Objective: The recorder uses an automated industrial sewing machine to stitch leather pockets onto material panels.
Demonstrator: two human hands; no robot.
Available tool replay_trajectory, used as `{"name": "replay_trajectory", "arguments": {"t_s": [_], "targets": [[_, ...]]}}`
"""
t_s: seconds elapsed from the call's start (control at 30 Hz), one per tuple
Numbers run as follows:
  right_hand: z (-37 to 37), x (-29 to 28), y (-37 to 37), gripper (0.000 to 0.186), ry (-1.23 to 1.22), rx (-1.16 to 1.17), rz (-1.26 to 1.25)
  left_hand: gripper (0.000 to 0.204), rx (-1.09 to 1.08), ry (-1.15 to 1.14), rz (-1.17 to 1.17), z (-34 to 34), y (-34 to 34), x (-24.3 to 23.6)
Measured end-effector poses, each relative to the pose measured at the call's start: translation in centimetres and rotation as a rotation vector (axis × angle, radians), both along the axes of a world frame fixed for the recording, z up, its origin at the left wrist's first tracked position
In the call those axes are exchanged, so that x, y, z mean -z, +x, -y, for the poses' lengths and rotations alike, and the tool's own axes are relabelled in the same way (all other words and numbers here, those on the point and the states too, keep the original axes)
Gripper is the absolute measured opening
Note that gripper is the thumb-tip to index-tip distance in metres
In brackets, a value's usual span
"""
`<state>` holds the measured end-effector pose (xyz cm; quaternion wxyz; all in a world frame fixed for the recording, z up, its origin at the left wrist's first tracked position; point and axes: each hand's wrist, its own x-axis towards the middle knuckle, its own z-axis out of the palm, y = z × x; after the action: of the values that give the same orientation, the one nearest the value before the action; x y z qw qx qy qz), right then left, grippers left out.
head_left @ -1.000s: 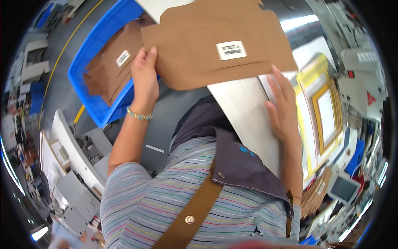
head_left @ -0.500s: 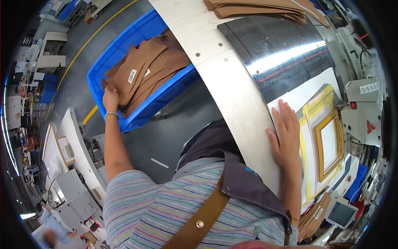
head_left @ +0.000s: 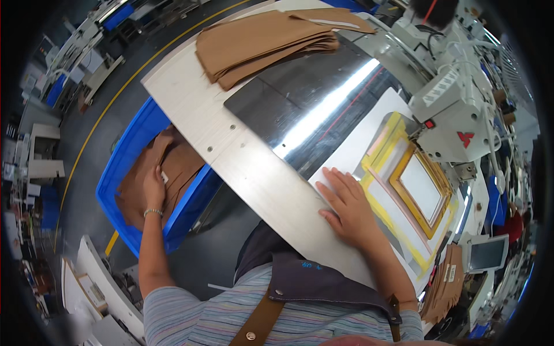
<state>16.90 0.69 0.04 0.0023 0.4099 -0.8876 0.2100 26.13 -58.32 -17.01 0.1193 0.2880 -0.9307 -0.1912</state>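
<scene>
My left hand (head_left: 153, 191) reaches into a blue plastic bin (head_left: 109, 210) at the left. Its fingers are drawn together on a brown fabric piece (head_left: 136, 193), beside a small white label (head_left: 164, 177); the fingertips are partly hidden. Several more brown pieces lie loosely in the bin. At the right, my right hand (head_left: 347, 212) rests flat and open, fingers spread, holding nothing. It lies at the edge of a white sheet (head_left: 340, 164) on the pale worktable (head_left: 271, 199). Next to it is a yellow-taped template with a yellow rectangular frame (head_left: 398, 183).
A stack of brown fabric pieces (head_left: 254, 49) lies at the table's far end, by a shiny dark metal plate (head_left: 288, 98). A machine head (head_left: 450, 115) stands at the right. Nearer are a small screen (head_left: 486, 255) and more brown pieces (head_left: 447, 282). A yellow line (head_left: 95, 130) crosses the floor.
My view has turned, bringing the far fabric stack into fuller view. My left hand has moved from the bin's near corner further in over the pieces. My right hand still rests on the table.
</scene>
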Motion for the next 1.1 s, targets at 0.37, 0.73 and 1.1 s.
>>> {"name": "replay_trajectory", "arguments": {"t_s": [0.37,0.73,1.1], "targets": [[-0.7,0.3,-0.4,0.061,0.004,-0.017,0.027,0.077,0.422,-0.230,0.087,-6.5,-2.8,-4.0],[-1.4,1.3,-0.8,0.061,0.015,-0.035,0.057,0.028,0.148,0.115,-0.927,-5.0,-17.5,-11.5],[-1.2,0.7,-1.1,0.061,0.036,-0.052,0.124,0.032,0.843,-0.431,-0.257,-22.5,-55.5,-16.1]]}}
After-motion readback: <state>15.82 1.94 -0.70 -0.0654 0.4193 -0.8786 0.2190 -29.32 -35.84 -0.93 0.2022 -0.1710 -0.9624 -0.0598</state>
